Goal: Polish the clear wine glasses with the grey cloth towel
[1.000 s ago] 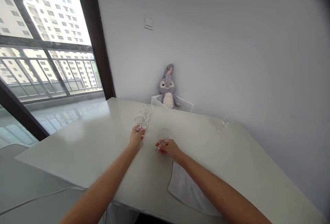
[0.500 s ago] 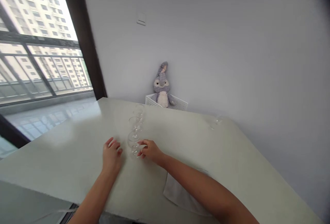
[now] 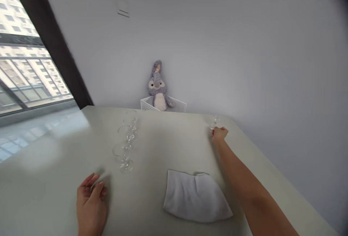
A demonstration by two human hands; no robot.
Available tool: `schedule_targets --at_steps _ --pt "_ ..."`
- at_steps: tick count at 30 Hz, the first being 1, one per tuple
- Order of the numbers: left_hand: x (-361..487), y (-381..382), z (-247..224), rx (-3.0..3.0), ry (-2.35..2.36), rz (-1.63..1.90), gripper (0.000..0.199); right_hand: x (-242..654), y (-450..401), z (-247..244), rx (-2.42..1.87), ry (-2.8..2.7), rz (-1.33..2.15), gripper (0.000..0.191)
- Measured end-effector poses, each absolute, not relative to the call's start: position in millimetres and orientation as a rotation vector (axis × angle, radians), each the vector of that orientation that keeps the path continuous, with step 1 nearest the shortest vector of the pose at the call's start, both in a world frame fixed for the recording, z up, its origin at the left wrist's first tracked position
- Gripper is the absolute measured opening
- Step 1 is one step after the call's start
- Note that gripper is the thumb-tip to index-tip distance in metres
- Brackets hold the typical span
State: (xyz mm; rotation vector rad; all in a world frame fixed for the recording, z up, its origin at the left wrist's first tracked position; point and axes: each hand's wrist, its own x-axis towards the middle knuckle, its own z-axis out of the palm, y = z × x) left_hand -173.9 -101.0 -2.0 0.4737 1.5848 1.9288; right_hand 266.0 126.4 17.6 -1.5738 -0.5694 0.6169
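My right hand (image 3: 219, 133) reaches to the far right of the table, its fingers closed at the near end of a clear wine glass (image 3: 216, 120). The fingertips partly hide that glass. My left hand (image 3: 91, 199) rests low on the left side, fingers loosely bent and apart, holding nothing. Ahead of it, a row of three clear stemmed wine glasses (image 3: 125, 156) runs away from me. They are so see-through that their outlines partly blend together. A folded white cloth (image 3: 195, 198) lies between my arms, nearer to me.
The pale table (image 3: 152, 145) meets a grey wall (image 3: 231, 47). Beyond its back edge is a white perforated basket (image 3: 176, 105) holding a grey plush rabbit (image 3: 157, 83). A dark-framed window (image 3: 49, 29) stands at the left.
My right hand has left the nearest glass of the row and swung far right to the separate glass. My left hand has moved away from the row. The view has turned right.
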Motion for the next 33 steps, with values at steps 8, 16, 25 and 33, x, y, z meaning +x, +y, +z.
schedule_targets --at_steps 8,16,25,33 --pt "-172.0 -101.1 3.5 0.893 1.744 1.587 0.048 266.6 146.3 5.4 -1.591 -0.600 0.736 0.025" --pt "-173.8 -59.8 8.3 1.353 1.994 1.227 0.042 164.9 94.2 -4.6 -1.461 -0.956 1.160 0.014" --pt "-184.0 -34.3 13.2 1.281 1.964 1.216 0.021 56.1 11.7 -3.2 -1.189 -1.646 1.557 0.015" --pt "-188.7 -36.7 20.4 1.230 1.916 1.309 0.021 -7.2 -19.1 3.7 -0.963 -1.879 1.578 0.010"
